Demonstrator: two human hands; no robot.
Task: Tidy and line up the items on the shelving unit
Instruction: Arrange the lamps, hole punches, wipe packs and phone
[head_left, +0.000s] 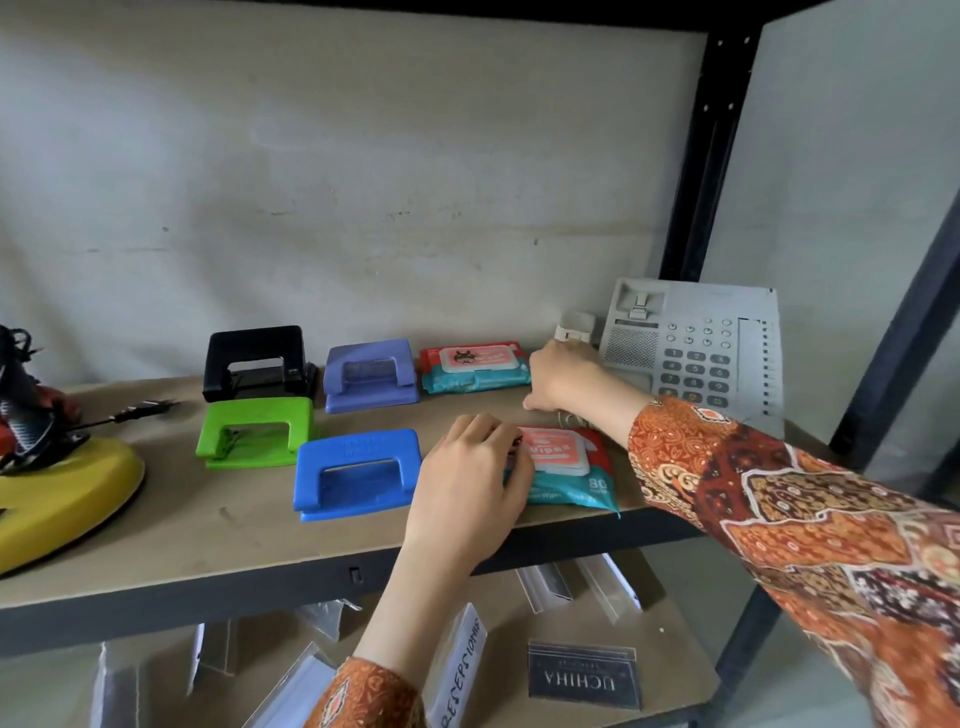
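Now, through the head camera, we look down on a brown shelf board (218, 540) of a dark metal shelving unit (711, 156) set against a pale wall. Our left hand (470, 467) lies at about five o'clock of the board's middle, its fingers curled over the left end of the near wipes pack (566, 467), which sits flat at the shelf's front edge; whether the grip truly closes on the pack or only rests on it we cannot tell. Our right hand (563, 376) reaches in from three o'clock in a patterned orange sleeve (810, 519), knuckles bent, touching the front left corner of the grey desk phone (696, 353); what its grip has hold of, if anything, is hidden. At twelve o'clock from the near pack a second wipes pack (475, 366) lies by the wall. Left of it stand the purple hole punch (370, 375) and the black hole punch (258, 361) in the back row, with the green hole punch (255, 431) and the blue hole punch (356, 473) nearer us, the green one just in front of the black. At nine o'clock a yellow base (62, 499) carries a dark, red-marked object, blurred. On the lower shelf lie clear sign holders (582, 675).
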